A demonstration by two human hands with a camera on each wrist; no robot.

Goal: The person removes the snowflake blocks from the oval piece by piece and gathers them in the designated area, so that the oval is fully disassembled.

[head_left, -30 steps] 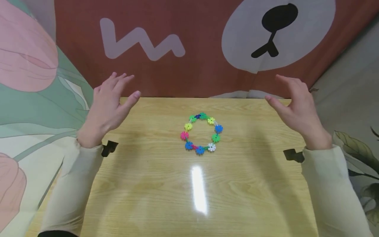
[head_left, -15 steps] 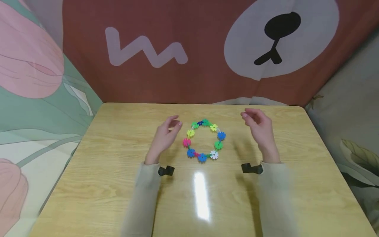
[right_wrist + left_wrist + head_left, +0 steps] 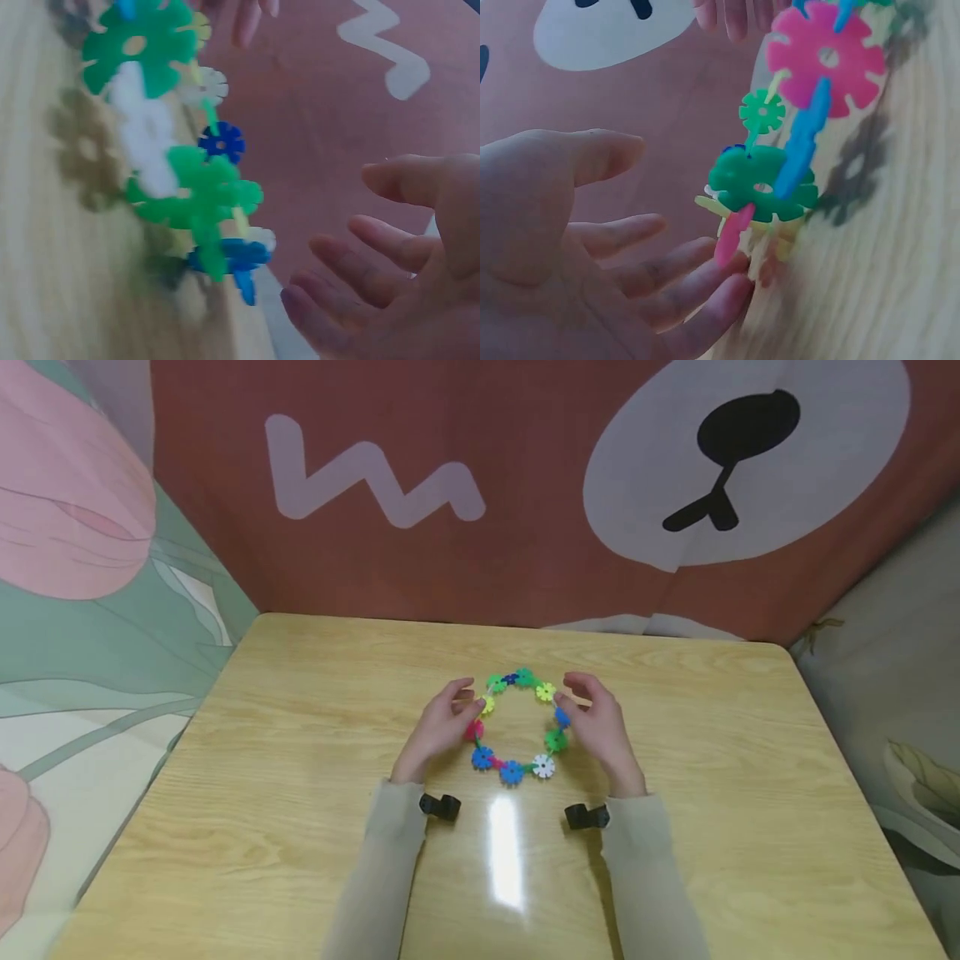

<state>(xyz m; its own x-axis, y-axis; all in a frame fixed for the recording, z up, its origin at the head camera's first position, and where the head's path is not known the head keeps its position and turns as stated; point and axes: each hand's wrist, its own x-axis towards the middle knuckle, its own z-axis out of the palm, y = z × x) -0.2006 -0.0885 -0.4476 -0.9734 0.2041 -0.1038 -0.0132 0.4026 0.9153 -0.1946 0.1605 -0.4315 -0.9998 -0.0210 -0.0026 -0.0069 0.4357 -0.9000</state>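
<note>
A ring of interlocking plastic snowflake discs (image 3: 512, 772) lies on the wooden table, mixing green, blue, yellow, pink and white pieces. At its left side is my left hand (image 3: 444, 727), thumb and fingers apart and loosely bent; its fingertips reach the yellow and pink discs in the head view. My right hand (image 3: 602, 727) is at the opposite side, overlapping a blue disc (image 3: 562, 717). Close up in the left wrist view, a pink disc (image 3: 847, 56) and a green disc stand past the spread fingers. The right wrist view shows green discs (image 3: 169, 45) beside relaxed fingers, with nothing between them.
The wooden table (image 3: 262, 843) reaches back to a reddish-brown cloth (image 3: 525, 527) printed with a bear's muzzle. Floral cloths hang at left and right. A bright light reflection lies on the tabletop in front of the ring. Each wrist wears a small black camera (image 3: 441, 807).
Both hands have come down and inward from wide apart, raised positions to the two sides of the ring. The ring keeps its shape and place on the table. The head view has shifted slightly.
</note>
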